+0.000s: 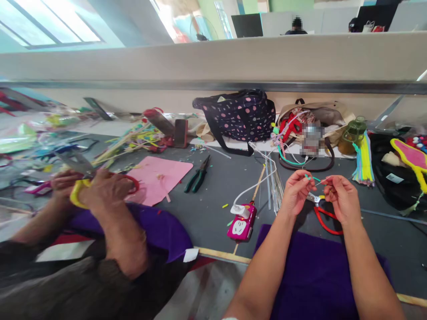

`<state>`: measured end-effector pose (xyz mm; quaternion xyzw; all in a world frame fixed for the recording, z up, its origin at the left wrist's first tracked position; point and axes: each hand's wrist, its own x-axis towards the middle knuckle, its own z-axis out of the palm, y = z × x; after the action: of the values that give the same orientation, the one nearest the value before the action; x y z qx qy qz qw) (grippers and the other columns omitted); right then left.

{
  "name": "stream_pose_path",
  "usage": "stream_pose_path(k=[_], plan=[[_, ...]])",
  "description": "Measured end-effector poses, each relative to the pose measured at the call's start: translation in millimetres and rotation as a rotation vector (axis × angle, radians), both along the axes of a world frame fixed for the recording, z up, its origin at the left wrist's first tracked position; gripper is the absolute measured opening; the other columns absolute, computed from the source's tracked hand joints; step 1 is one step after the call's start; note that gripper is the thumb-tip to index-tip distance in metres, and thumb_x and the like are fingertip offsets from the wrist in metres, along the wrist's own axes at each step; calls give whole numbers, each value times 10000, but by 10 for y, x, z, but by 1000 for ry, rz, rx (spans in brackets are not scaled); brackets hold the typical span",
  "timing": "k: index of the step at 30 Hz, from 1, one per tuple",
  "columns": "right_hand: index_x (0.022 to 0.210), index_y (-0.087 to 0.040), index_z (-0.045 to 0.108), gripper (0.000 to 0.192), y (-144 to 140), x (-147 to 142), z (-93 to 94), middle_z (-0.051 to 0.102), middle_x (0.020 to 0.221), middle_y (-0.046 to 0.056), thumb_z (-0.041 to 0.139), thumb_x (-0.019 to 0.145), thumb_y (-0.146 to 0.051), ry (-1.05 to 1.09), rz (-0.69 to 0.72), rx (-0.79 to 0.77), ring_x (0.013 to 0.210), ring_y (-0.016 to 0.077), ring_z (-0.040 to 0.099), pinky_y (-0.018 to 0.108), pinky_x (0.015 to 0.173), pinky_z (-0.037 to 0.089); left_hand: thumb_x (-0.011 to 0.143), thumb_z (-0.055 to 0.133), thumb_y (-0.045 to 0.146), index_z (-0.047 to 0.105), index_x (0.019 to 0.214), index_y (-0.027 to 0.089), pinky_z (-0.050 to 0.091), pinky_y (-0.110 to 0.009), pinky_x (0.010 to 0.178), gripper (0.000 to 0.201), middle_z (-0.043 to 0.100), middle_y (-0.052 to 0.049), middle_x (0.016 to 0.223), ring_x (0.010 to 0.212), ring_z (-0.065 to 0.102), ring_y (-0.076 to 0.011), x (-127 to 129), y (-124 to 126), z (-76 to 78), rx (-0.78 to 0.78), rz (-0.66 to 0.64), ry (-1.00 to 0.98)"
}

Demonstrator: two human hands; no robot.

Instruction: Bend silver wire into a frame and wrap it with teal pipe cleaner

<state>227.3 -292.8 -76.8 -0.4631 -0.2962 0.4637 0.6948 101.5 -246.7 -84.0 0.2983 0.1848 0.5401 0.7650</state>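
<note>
Above the dark table, my left hand (296, 191) is pinched on a short teal pipe cleaner (310, 178). My right hand (340, 198), a little to its right, pinches a thin wire (322, 181) that runs toward the left fingertips. Whether the wire and the teal piece are joined is too small to tell. Scissors with red handles (328, 224) lie on the table just beneath my hands, partly covered by the right one. Purple cloth (313, 275) is spread under my forearms.
A co-worker at left holds yellow-and-red-handled scissors (80, 193) by pink sheet (167, 173). Pliers (197, 175), a magenta power strip (242, 224) with white cable and silvery wires (275, 186) lie between us. Behind stand a dotted bag (240, 115), a jar (353, 135) and striped pipe cleaners (363, 162).
</note>
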Motion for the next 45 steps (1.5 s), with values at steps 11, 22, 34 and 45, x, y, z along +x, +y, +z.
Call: stream_pose_path(k=[11,22,34,45], plan=[[769,-145,683,260,22,37,-87,722,675,38,706,799,-402,-201,-342,111,544,170,701,275,524,585,650,833,299,731,895,152,513,-230,626,303,641,-5,759,673,573,-98,114,14,-95,15,143,279],[841,-172,694,242,-40,3,-169,727,826,59,602,896,-389,-609,-390,200,669,182,724,300,645,586,583,872,307,719,852,145,514,-239,592,350,635,9,713,608,583,-94,87,46,-95,-77,132,239],[820,-191,686,227,-53,83,-108,723,802,45,619,882,-399,-589,-299,204,663,181,717,296,631,576,610,859,312,702,823,148,542,-248,604,311,648,8,728,616,612,-102,21,90,-94,-65,111,238],[743,-187,570,326,24,154,-148,617,610,-27,702,794,-481,-384,-337,32,448,106,546,235,462,446,596,868,283,695,765,148,506,-221,615,277,663,14,678,570,609,-87,18,107,-125,6,173,266]])
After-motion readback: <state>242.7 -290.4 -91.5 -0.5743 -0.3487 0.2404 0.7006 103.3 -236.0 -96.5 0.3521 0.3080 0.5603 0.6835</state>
